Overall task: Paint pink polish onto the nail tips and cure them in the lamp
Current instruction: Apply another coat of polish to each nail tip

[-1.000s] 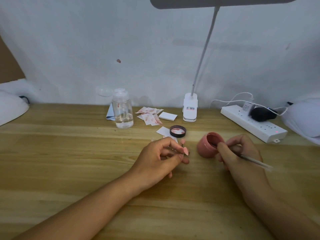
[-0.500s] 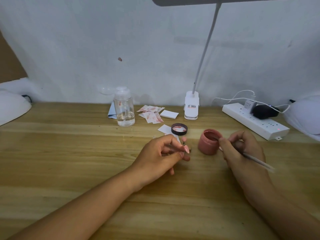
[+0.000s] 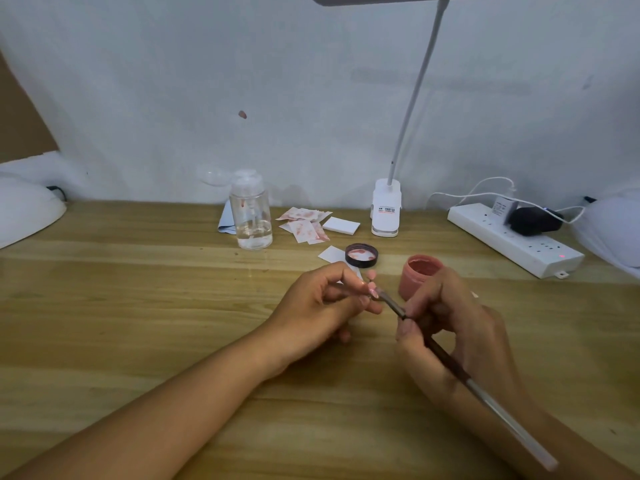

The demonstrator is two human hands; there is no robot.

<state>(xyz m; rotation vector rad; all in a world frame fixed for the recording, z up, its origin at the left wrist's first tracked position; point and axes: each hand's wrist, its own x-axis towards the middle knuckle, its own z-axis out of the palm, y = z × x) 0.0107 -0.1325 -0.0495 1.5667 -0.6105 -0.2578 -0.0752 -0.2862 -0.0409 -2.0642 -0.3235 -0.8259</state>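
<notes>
Two hands at work, with one open pink polish jar (image 3: pixel 417 275) as marker: just left of it the left hand (image 3: pixel 318 306) pinches a thin stick (image 3: pixel 341 287) showing two pink nail tips (image 3: pixel 373 292). In front of the jar the right hand (image 3: pixel 450 327) pinches one brush (image 3: pixel 446 358), bristles touching the lower tip. One lid (image 3: pixel 361 255) lies behind-left of the jar. One lamp clip (image 3: pixel 386 211) stands beyond it, label too small to read

One wide-angle view from a camera worn on the person's head.
It looks forward and down, close over the wooden tabletop (image 3: pixel 138 306), with the left hand (image 3: pixel 318 306) and right hand (image 3: pixel 457 330) near the middle and a pale wall (image 3: pixel 173 98) across the far side.
</notes>
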